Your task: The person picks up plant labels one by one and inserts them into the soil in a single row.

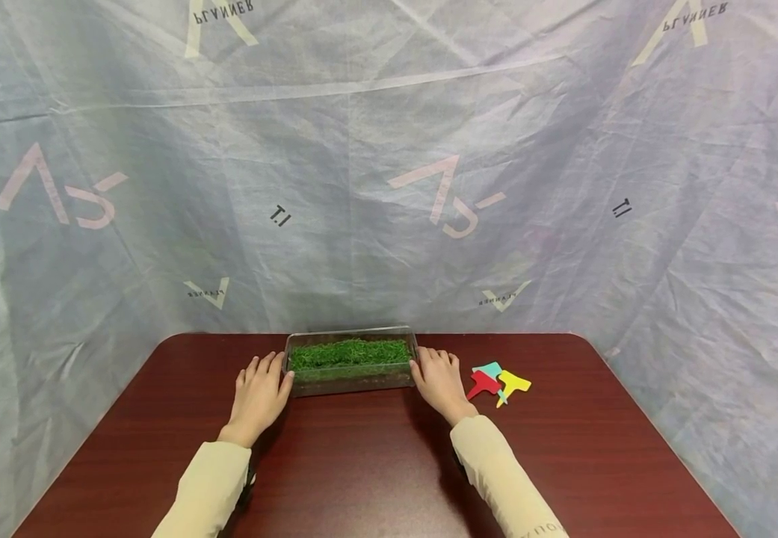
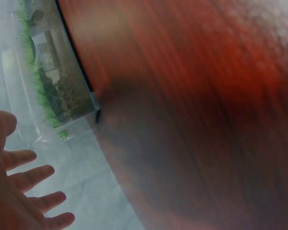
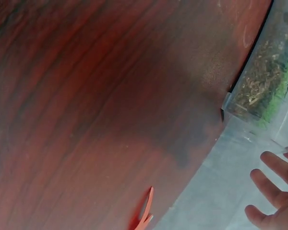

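A clear plastic box (image 1: 353, 379) with green grass (image 1: 351, 353) growing over brown soil stands near the far edge of the table. My left hand (image 1: 258, 392) is at its left end, thumb by the near corner. In the left wrist view the fingers (image 2: 32, 178) are spread and fairly straight beside the box's end. At the opposite end is my right hand (image 1: 441, 379), its thumb close to the near right corner. The right wrist view shows those fingers (image 3: 273, 170) extended and parted beside the box wall (image 3: 252, 125).
Right of my right hand, a red T-shaped plant label (image 1: 484, 383), a teal one (image 1: 488, 369) and a yellow one (image 1: 515, 384) lie overlapping. The dark red-brown table (image 1: 362, 463) ends just behind the box, where a grey printed cloth (image 1: 348, 246) hangs.
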`<state>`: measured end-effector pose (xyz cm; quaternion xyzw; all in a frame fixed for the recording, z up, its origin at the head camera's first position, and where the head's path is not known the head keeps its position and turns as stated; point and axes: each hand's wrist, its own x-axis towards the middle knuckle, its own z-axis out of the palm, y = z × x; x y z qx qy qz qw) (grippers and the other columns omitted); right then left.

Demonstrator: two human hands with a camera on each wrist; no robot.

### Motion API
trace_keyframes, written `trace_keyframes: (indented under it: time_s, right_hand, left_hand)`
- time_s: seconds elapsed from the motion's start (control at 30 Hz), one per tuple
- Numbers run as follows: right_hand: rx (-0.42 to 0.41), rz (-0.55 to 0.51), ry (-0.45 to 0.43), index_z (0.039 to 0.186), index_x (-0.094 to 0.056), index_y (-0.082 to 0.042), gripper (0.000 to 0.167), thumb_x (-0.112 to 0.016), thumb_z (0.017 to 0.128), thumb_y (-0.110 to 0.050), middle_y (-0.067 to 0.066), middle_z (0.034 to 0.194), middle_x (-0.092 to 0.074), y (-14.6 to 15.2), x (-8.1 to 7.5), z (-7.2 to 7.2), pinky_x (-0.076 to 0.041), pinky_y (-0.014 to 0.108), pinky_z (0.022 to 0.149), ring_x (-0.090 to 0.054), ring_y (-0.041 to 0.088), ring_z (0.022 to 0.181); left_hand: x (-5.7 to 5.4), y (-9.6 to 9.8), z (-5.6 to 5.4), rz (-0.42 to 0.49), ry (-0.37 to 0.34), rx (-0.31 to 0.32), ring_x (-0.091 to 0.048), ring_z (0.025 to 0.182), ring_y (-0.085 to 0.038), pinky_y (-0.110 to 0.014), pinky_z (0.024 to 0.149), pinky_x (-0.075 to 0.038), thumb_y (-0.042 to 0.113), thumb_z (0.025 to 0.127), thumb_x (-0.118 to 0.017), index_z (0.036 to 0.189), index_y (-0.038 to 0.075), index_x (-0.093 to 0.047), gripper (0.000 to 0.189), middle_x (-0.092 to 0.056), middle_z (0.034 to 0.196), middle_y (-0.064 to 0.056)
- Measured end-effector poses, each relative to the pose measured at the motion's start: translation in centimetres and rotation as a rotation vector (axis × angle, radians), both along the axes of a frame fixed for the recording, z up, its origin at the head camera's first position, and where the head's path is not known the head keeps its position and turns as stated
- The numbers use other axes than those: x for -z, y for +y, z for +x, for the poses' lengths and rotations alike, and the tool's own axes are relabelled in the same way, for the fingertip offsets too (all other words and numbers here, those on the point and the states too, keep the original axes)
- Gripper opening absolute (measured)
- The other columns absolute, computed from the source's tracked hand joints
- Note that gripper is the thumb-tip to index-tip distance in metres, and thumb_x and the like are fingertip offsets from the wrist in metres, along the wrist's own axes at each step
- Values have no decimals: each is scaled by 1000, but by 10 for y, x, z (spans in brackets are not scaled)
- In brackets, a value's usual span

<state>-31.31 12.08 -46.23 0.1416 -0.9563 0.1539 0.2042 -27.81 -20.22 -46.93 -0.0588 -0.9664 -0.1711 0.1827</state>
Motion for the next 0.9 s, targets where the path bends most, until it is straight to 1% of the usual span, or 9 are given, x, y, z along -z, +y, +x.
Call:
trace_keyframes:
  time_s: [0.2, 0.33, 0.47, 0.57, 0.63, 0.73, 0.9]
  right_hand:
    - [-2, -40, -10, 119, -54, -6, 32, -46, 96, -27, 12, 108, -62, -2, 0, -1, -36, 55, 92, -53, 35, 102]
    - [8, -51, 15, 114, -55, -7, 28, -46, 96, -26, 12, 102, -64, -3, 0, -3, -38, 53, 87, -55, 35, 96]
    - [26, -53, 42, 107, -56, -8, 21, -48, 95, -23, 10, 93, -65, -4, 0, -7, -40, 50, 80, -56, 33, 89]
    - [41, -46, 38, 104, -56, -10, 17, -50, 94, -23, 8, 90, -65, -4, 1, -9, -40, 50, 79, -56, 32, 88]
    - [48, -46, 25, 102, -55, -10, 16, -51, 94, -24, 7, 89, -65, -4, 0, -10, -40, 49, 81, -56, 31, 88]
    - [52, -48, 7, 104, -56, -11, 18, -51, 94, -24, 7, 92, -66, -4, 0, -10, -39, 49, 81, -56, 31, 89]
    - [52, -53, -20, 114, -56, -9, 26, -50, 94, -24, 9, 101, -66, -4, 0, -9, -40, 49, 82, -58, 32, 93]
  left_hand:
    - [2, 1, -1, 22, -23, -4, -28, 128, -47, -65, 100, -22, 34, 98, -38, 137, 2, -39, 51, -39, 138, -23]
    - [1, 2, -3, 34, -22, -8, -28, 129, -47, -65, 100, -22, 34, 98, -37, 137, 2, -39, 51, -40, 138, -23]
    - [-1, 4, -6, 43, -12, -16, -29, 128, -47, -65, 100, -23, 32, 98, -38, 136, 2, -41, 49, -41, 137, -23]
    - [-2, 6, -8, 40, -12, -21, -29, 128, -47, -65, 100, -23, 30, 97, -39, 135, 2, -41, 47, -42, 136, -23]
    - [-2, 8, -9, 29, -10, -24, -30, 127, -48, -65, 100, -24, 29, 97, -39, 135, 1, -42, 47, -42, 136, -23]
    - [-1, 10, -9, 20, -3, -29, -31, 127, -48, -65, 100, -24, 29, 98, -39, 135, 1, -42, 47, -44, 135, -22]
    - [-1, 11, -9, 27, -5, -26, -30, 127, -49, -65, 100, -23, 30, 97, -39, 135, 1, -42, 47, -44, 135, -22]
